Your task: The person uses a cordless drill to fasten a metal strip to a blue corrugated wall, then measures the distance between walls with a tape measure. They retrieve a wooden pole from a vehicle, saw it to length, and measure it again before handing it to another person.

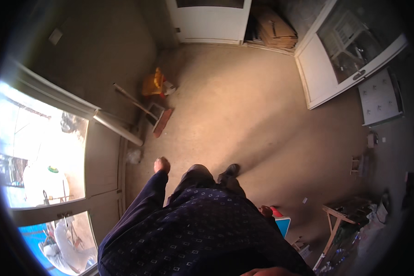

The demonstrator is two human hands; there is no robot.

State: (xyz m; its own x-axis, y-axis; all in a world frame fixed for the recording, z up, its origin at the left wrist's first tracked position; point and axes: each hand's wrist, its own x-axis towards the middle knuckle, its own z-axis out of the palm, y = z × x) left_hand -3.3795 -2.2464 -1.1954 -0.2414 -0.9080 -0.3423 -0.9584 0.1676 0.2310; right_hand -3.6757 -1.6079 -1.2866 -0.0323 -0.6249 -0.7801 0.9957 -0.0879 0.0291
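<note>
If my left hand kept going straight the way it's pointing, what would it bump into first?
Probably the broom. Your left hand points forward over the bare floor, toward the broom leaning by the wall, with a yellow dustpan just beyond. Depth is hard to judge here, so it might pass beside the broom instead.

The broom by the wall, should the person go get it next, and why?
Probably step toward the broom first. The left hand swings free with nothing visible in it, well short of the handle, while the right hand seems to hold something red and blue by the hip.
</note>
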